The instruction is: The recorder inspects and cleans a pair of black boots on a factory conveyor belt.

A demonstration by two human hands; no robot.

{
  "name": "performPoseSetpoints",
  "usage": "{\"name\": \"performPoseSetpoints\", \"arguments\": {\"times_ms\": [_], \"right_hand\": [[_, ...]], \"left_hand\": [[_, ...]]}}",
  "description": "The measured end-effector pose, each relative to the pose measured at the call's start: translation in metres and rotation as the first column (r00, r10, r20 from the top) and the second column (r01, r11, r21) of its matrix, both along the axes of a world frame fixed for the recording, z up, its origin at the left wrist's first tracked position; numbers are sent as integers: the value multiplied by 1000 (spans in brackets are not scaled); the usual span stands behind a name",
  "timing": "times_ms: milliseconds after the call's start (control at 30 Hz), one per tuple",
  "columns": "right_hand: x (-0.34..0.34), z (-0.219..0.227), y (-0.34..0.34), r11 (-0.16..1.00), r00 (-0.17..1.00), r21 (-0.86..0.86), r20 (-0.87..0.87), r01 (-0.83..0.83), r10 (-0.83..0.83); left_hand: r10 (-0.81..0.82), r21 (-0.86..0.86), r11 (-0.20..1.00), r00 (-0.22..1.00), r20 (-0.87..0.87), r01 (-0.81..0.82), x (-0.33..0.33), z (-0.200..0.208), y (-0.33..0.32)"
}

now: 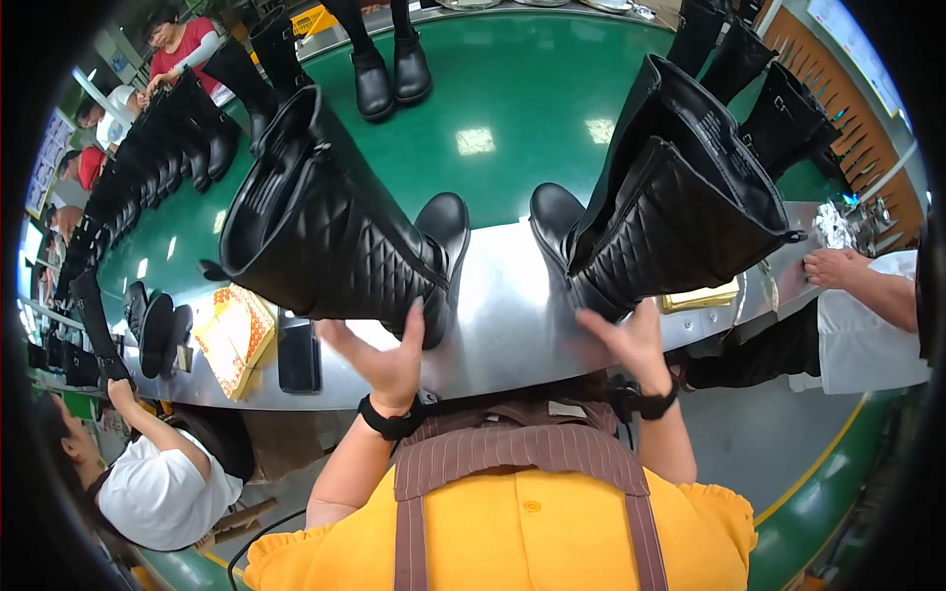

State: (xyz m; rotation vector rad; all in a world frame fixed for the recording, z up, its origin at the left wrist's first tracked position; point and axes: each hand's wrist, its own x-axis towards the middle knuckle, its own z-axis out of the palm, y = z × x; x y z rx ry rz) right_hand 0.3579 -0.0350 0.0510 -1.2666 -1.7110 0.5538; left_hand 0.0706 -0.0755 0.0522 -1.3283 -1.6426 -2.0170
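Note:
Two tall black quilted boots stand upright in front of me, toes pointing away, on the metal edge of the bench (493, 369). The left boot (345, 236) leans its wide shaft outward to the left. Its mate, the right boot (670, 227), leans to the right, with its shaft gaping at the top. Behind the left boot's heel is my left hand (389, 366), thumb and fingers spread, slightly blurred. My right hand (639, 347) is likewise spread beside the right boot's heel. Neither hand grips a boot; whether fingertips touch the heels I cannot tell.
A green work surface (503, 98) spreads beyond, with a further pair of boots (389, 79) and rows of boots (158, 148) at left. A dark phone (299, 355) lies beside patterned paper (234, 335). Yellow pads (702, 295) sit right. Co-workers (163, 483) flank me.

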Motion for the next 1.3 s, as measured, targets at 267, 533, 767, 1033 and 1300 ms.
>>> {"name": "performPoseSetpoints", "arguments": {"times_ms": [267, 533, 767, 1033, 1300], "right_hand": [[23, -24, 16, 938, 947, -292, -306, -189, 95], [19, -17, 16, 871, 895, -361, -413, -332, 170], [20, -12, 18, 849, 880, -355, -415, -390, 231], [12, -9, 13, 881, 915, -311, -307, -356, 262], [3, -15, 19, 935, 952, -184, -115, -302, 285]], "left_hand": [[-643, -560, 223, 553, 531, 798, 70, 8, 22], [-523, -417, -141, 291, 801, 898, 98, -53, 74], [-308, -156, -364, 39, 951, 918, 86, -13, 83], [-534, -138, -292, -42, 844, 946, 85, 77, 73], [-695, 42, -121, -115, 709, 992, 57, 179, 32]]}}
